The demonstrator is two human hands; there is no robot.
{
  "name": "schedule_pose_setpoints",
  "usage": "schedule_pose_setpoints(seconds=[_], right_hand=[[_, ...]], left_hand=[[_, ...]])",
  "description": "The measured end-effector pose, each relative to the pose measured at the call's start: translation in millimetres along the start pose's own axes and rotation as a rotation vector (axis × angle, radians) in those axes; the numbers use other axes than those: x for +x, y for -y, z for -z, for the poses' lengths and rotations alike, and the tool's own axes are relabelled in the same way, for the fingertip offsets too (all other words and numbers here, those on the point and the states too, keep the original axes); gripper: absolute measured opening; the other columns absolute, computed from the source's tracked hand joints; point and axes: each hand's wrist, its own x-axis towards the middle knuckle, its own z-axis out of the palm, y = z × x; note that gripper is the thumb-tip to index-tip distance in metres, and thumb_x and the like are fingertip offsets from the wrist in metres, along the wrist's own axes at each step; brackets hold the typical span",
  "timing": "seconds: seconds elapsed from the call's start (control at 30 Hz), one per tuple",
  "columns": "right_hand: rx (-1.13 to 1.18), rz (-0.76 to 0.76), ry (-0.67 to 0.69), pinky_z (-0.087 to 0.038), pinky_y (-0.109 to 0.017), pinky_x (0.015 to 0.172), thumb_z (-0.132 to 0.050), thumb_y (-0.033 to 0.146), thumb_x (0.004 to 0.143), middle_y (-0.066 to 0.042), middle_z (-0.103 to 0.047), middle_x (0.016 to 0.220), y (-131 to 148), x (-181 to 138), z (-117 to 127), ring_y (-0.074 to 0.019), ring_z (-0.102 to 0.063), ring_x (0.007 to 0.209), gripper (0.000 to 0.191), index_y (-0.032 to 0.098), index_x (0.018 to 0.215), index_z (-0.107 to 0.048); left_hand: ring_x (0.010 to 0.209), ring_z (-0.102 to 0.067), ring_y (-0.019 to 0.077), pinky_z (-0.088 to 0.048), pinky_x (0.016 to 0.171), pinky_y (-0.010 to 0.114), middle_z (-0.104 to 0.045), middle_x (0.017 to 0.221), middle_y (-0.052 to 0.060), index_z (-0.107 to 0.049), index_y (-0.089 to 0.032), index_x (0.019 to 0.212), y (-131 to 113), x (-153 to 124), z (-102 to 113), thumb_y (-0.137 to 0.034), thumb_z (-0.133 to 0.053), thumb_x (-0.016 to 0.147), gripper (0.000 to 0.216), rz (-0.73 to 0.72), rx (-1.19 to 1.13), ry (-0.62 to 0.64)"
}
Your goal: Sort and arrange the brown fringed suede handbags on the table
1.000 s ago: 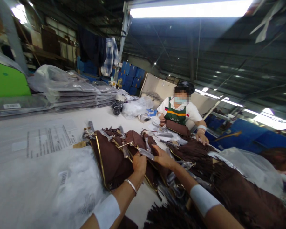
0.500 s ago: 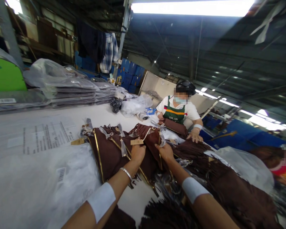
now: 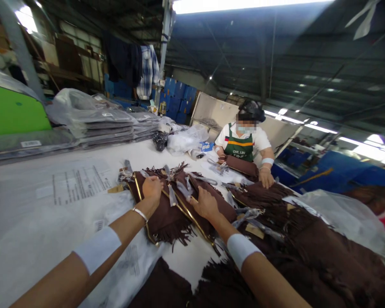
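Brown fringed bags with gold zips lie in a row on the white table. My left hand [image 3: 152, 191] is closed over the leftmost brown bag [image 3: 170, 216]; what its curled fingers hold is hidden. Gripping the zipped edge of the neighbouring brown bag [image 3: 216, 194] is my right hand [image 3: 206, 204], thumb toward the gold zip [image 3: 194, 218]. Clear plastic-wrapped strips [image 3: 183, 188] stick up between my hands. A tan paper tag [image 3: 116, 188] lies left of the bags.
A co-worker in a green apron [image 3: 239, 147] stands across the table, one hand on more brown fringed bags [image 3: 269, 192]. Bagged flat goods [image 3: 105, 128] are stacked at the back left. Clear plastic sheeting [image 3: 80, 231] covers the near left; dark fringed pieces [image 3: 224, 282] lie nearest me.
My left hand has let go of the tan tag and moved left over the leftmost bag. My right hand has shifted slightly left, and the bag under it has been laid flatter.
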Motion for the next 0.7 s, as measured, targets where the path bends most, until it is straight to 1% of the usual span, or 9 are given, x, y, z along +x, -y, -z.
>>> schedule_pose_setpoints(seconds=[0.07, 0.13, 0.17, 0.23, 0.3, 0.37, 0.5, 0.6, 0.7], right_hand=[[-0.040, 0.084, 0.032, -0.037, -0.045, 0.099, -0.069, 0.062, 0.072, -0.022, -0.053, 0.131, 9.3, -6.8, -2.1, -0.0361, -0.049, 0.121, 0.092, 0.014, 0.143, -0.035], [-0.079, 0.110, 0.048, -0.037, -0.047, 0.098, -0.074, 0.056, 0.069, -0.023, -0.052, 0.130, 12.5, -8.9, -1.7, -0.0370, -0.048, 0.120, 0.095, 0.016, 0.145, -0.032], [-0.093, 0.111, 0.053, -0.038, -0.046, 0.096, -0.072, 0.051, 0.073, -0.021, -0.053, 0.128, 11.6, -8.0, -0.2, -0.0356, -0.050, 0.118, 0.087, 0.018, 0.144, -0.033], [-0.111, 0.106, 0.060, -0.041, -0.041, 0.091, -0.061, 0.041, 0.085, -0.017, -0.059, 0.120, 6.2, -3.6, 5.1, -0.0309, -0.055, 0.112, 0.058, 0.020, 0.136, -0.044], [-0.120, 0.088, 0.060, -0.043, -0.037, 0.086, -0.050, 0.035, 0.092, -0.014, -0.063, 0.112, -1.4, 2.1, 11.6, -0.0274, -0.060, 0.104, 0.033, 0.019, 0.120, -0.055], [-0.122, 0.056, 0.050, -0.043, -0.035, 0.084, -0.044, 0.031, 0.094, -0.013, -0.066, 0.105, -8.2, 6.8, 16.6, -0.0257, -0.063, 0.099, 0.024, 0.017, 0.109, -0.059], [-0.103, -0.029, 0.013, -0.044, -0.033, 0.081, -0.042, 0.031, 0.094, -0.012, -0.070, 0.100, -19.0, 11.2, 17.7, -0.0246, -0.066, 0.095, 0.024, 0.018, 0.104, -0.060], [-0.076, -0.093, -0.003, -0.044, -0.031, 0.079, -0.041, 0.034, 0.095, -0.011, -0.070, 0.102, -29.9, 13.5, 14.9, -0.0242, -0.066, 0.096, 0.028, 0.019, 0.105, -0.062], [-0.052, -0.130, 0.001, -0.044, -0.030, 0.076, -0.041, 0.037, 0.094, -0.008, -0.071, 0.098, -41.9, 16.3, 13.3, -0.0234, -0.066, 0.094, 0.029, 0.020, 0.100, -0.064]], left_hand=[[0.061, -0.058, 0.0107, -0.052, 0.056, 0.025, -0.061, 0.079, 0.000, -0.060, -0.012, 0.096, 15.1, -18.1, 14.3, -0.029, -0.056, 0.094, 0.018, 0.066, 0.084, 0.084], [0.056, -0.056, 0.0096, -0.050, 0.053, 0.023, -0.060, 0.072, -0.002, -0.061, -0.012, 0.090, 31.7, -39.7, 18.8, -0.027, -0.057, 0.093, 0.016, 0.131, 0.156, 0.202], [0.055, -0.056, 0.0095, -0.050, 0.052, 0.023, -0.060, 0.070, -0.002, -0.061, -0.012, 0.087, 39.1, -49.3, 18.6, -0.026, -0.058, 0.093, 0.016, 0.165, 0.190, 0.257], [0.055, -0.057, 0.0098, -0.050, 0.053, 0.023, -0.060, 0.069, -0.002, -0.061, -0.012, 0.085, 50.3, -63.0, 16.1, -0.025, -0.060, 0.091, 0.015, 0.238, 0.243, 0.329], [0.059, -0.058, 0.0105, -0.052, 0.056, 0.025, -0.061, 0.073, -0.001, -0.061, -0.012, 0.088, 56.0, -68.7, 13.2, -0.025, -0.060, 0.091, 0.014, 0.289, 0.270, 0.342], [0.064, -0.060, 0.0115, -0.053, 0.059, 0.026, -0.063, 0.082, 0.001, -0.061, -0.012, 0.096, 57.6, -69.1, 10.6, -0.025, -0.059, 0.091, 0.013, 0.308, 0.274, 0.325], [0.072, -0.062, 0.0138, -0.055, 0.062, 0.028, -0.063, 0.094, 0.004, -0.058, -0.014, 0.108, 57.9, -65.9, 4.1, -0.025, -0.060, 0.091, 0.021, 0.336, 0.230, 0.338], [0.074, -0.063, 0.0143, -0.057, 0.063, 0.029, -0.063, 0.096, 0.005, -0.056, -0.013, 0.111, 61.1, -63.4, -1.9, -0.026, -0.059, 0.092, 0.023, 0.369, 0.169, 0.348], [0.074, -0.064, 0.0139, -0.057, 0.062, 0.028, -0.063, 0.097, 0.005, -0.056, -0.013, 0.112, 66.3, -58.4, -8.2, -0.026, -0.057, 0.093, 0.023, 0.376, 0.134, 0.313]])
